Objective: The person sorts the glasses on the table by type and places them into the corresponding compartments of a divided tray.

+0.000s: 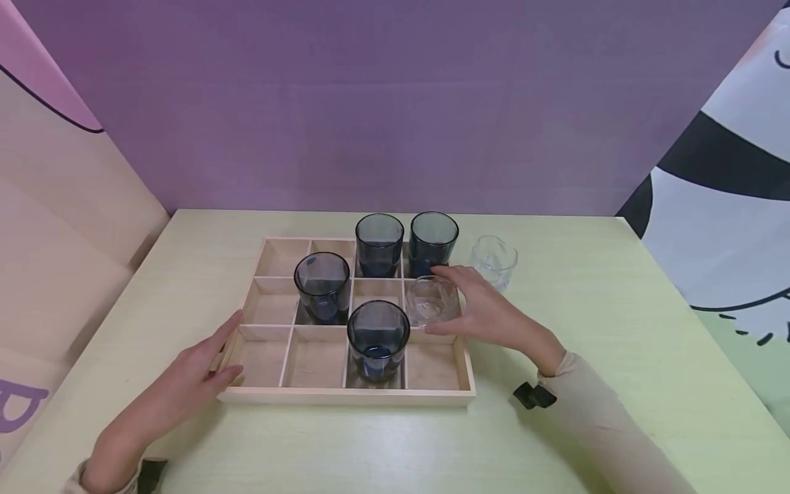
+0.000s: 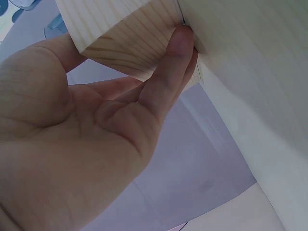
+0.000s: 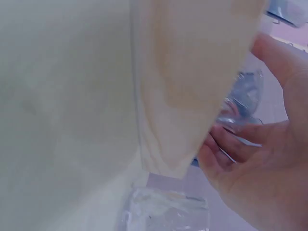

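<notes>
A wooden divided tray [image 1: 345,396] sits on the table. My left hand [image 1: 185,384] grips its near left corner, thumb over the wall and fingers against the outer side; the left wrist view shows these fingers [image 2: 163,82] against the wood. A clear glass [image 1: 431,302] stands in a right-column compartment, middle row. Around it my right hand [image 1: 487,309] spreads thumb and fingers; the right wrist view shows a gap between thumb and clear glass [image 3: 248,94]. Dark glasses stand in other compartments: front [image 1: 378,343], middle [image 1: 322,288], and two at the back [image 1: 379,243] [image 1: 434,243].
Another clear glass [image 1: 494,261] stands on the table [image 1: 555,274] just right of the tray. A purple backdrop [image 1: 395,103] rises behind the table's far edge, with printed cloths at both sides.
</notes>
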`<state>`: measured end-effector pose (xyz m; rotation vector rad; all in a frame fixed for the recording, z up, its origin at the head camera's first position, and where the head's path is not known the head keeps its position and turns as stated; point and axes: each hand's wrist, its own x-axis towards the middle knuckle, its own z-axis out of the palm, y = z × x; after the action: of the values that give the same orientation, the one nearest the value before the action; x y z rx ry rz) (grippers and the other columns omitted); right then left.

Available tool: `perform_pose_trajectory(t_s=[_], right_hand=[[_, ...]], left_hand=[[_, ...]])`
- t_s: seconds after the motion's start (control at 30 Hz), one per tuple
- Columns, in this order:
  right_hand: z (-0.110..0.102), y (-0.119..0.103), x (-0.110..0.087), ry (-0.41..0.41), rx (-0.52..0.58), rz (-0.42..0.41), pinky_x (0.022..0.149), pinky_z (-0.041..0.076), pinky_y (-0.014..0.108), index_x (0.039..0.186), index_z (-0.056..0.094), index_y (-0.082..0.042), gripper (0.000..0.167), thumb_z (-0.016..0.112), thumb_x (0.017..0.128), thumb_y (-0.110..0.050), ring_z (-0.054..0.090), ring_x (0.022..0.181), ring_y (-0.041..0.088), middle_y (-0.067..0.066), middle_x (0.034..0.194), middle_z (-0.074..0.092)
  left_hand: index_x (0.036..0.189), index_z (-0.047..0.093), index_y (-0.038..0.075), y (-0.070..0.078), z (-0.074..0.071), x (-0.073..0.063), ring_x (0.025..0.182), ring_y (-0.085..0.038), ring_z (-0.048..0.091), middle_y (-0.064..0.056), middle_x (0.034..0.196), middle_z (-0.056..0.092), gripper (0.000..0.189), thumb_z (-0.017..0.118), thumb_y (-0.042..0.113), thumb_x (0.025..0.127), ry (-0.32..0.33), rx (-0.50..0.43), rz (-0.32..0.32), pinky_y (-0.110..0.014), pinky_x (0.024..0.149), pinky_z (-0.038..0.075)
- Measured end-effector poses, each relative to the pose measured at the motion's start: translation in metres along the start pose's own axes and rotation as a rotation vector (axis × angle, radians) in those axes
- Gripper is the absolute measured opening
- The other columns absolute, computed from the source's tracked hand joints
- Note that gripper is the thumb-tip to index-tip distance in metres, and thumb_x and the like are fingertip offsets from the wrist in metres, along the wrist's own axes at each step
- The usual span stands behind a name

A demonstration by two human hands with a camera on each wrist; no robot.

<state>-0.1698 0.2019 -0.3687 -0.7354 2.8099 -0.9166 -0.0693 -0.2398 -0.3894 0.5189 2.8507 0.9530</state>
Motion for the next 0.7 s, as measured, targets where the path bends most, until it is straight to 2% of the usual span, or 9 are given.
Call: perform_pose_trajectory(t_s=[0.23, 0.4, 0.57, 0.7], right_hand=[[-0.019, 0.005, -0.007, -0.063, 0.025, -0.011, 0.109, 0.034, 0.055, 0.147, 0.046, -0.008, 0.089, 0.086, 0.076, -0.043, 0.042, 0.137, 0.032, 0.011, 0.147, 0.048], [-0.032, 0.011, -0.008, -0.028, -0.01, -0.03, 0.106, 0.038, 0.055, 0.142, 0.051, -0.004, 0.075, 0.085, 0.08, -0.025, 0.049, 0.13, 0.036, 0.013, 0.139, 0.057], [-0.038, 0.017, -0.006, 0.044, -0.016, -0.021, 0.101, 0.043, 0.054, 0.136, 0.058, -0.003, 0.056, 0.079, 0.084, -0.009, 0.057, 0.12, 0.039, 0.016, 0.13, 0.062], [-0.04, 0.024, -0.004, 0.199, -0.021, -0.07, 0.095, 0.048, 0.051, 0.127, 0.063, -0.003, 0.043, 0.076, 0.086, -0.004, 0.063, 0.11, 0.037, 0.015, 0.12, 0.067]], left_hand=[[0.16, 0.014, 0.004, 0.001, 0.0, 0.0, 0.069, -0.001, 0.051, -0.019, 0.134, 0.053, 0.079, 0.063, 0.013, 0.099, -0.001, -0.007, 0.005, -0.035, 0.081, 0.044], [0.16, 0.014, 0.005, 0.001, -0.001, -0.001, 0.072, -0.001, 0.052, -0.017, 0.133, 0.054, 0.079, 0.063, 0.012, 0.098, -0.002, -0.004, -0.007, -0.035, 0.082, 0.044], [0.16, 0.014, 0.005, 0.0, 0.0, 0.0, 0.071, -0.001, 0.051, -0.018, 0.132, 0.054, 0.079, 0.063, 0.014, 0.099, -0.003, -0.012, -0.003, -0.035, 0.081, 0.045], [0.16, 0.014, 0.005, 0.0, 0.0, 0.0, 0.069, -0.001, 0.05, -0.009, 0.115, 0.059, 0.079, 0.063, 0.014, 0.099, -0.001, -0.006, 0.002, -0.034, 0.08, 0.044]])
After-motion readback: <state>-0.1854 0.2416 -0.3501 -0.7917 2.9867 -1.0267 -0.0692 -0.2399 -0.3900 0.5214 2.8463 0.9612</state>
